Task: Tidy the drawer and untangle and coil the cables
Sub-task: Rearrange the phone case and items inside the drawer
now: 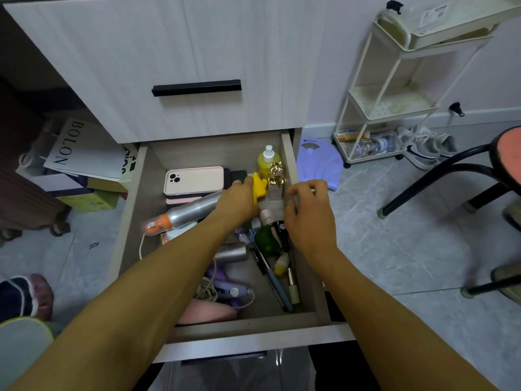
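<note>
The open drawer [132,198] is full of clutter. My left hand [239,198] grips a small yellow toy [258,187] near the drawer's back right, beside a gold-topped box [275,179] and a yellow-green bottle [267,162]. My right hand [307,210] hovers over the right side wall with fingers curled; what it holds is hidden. A white cable [208,289] lies tangled at the front with a purple device [231,289]. Pink phone cases [194,180] lie at the back, and a silver spray can [186,213] lies across the middle.
Pens [273,277], a green object [266,241] and a small silver cylinder [234,252] lie on the right. A white trolley [389,103] and a black stool [451,170] stand to the right. Bags and boxes [84,153] are stacked on the left.
</note>
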